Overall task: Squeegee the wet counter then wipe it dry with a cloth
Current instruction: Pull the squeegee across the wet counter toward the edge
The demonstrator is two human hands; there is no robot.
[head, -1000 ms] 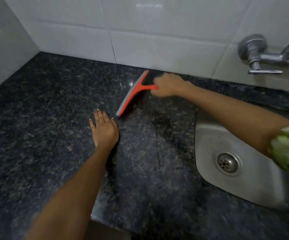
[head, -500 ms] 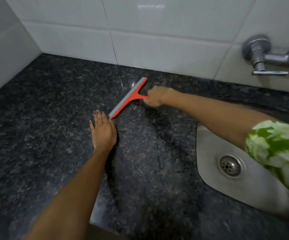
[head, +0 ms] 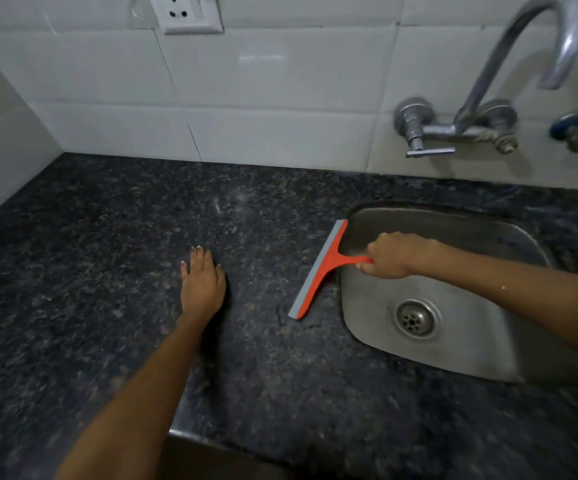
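Currently my right hand (head: 393, 256) is clenched round the orange handle of the squeegee (head: 318, 270), fist sitting over the left part of the sink (head: 481, 351). Squeegee blade: grey rubber edge faces left, runs diag. from upper right to lower left along the sink's left rim, on the table (head: 107, 271) just beside the basin. Far end of blade is at the sink's back-left corner; near end lies on the dark speckled stone, near the rim. Whether the rubber is fully pressed down along its length, can't tell.

Left hand (head: 202, 284) is released, holds nothing: palm flat on the table, fingers together pointing toward the wall, well apart from the squeegee, w/ bare stone between them. Forearm comes in from the lower left over the table's front edge.

Table surface: black granite, faint pale streaks approx. mid-back. Wetness hard to judge, img. is soft.

Sink: steel, drain (head: 415, 320) visible below my right wrist. Tap (head: 488, 102) mounted on white tiled wall (head: 263, 98) above the sink, spout arching up and right. Wall socket (head: 187, 12) at top, left of centre.
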